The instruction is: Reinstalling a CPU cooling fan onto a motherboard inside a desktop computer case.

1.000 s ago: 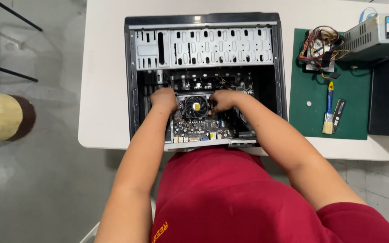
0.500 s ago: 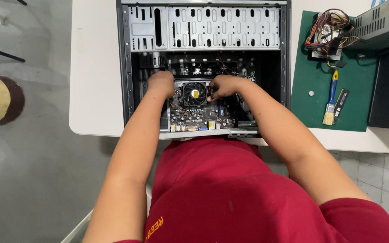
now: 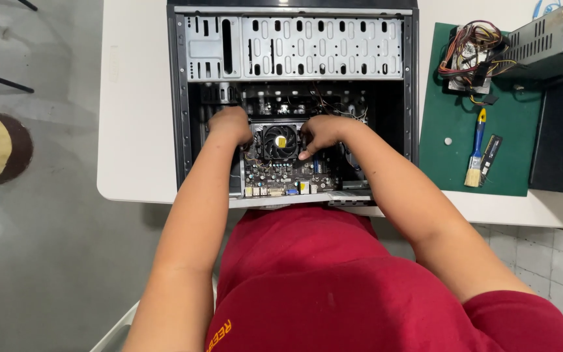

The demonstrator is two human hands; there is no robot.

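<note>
Open steel computer case (image 3: pixel 294 45) on a white counter (image 3: pixel 135 98) above grey concrete floor.
At frame centre, left hand (image 3: pixel 230 125) and right hand (image 3: pixel 320 132) curl against the black CPU fan (image 3: pixel 279 141) on its motherboard (image 3: pixel 288 176); grip unclear.

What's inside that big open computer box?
Inside the computer case sits a green circuit board with a round black fan. The left hand and right hand rest beside the fan, covering whatever lies under them.
</note>
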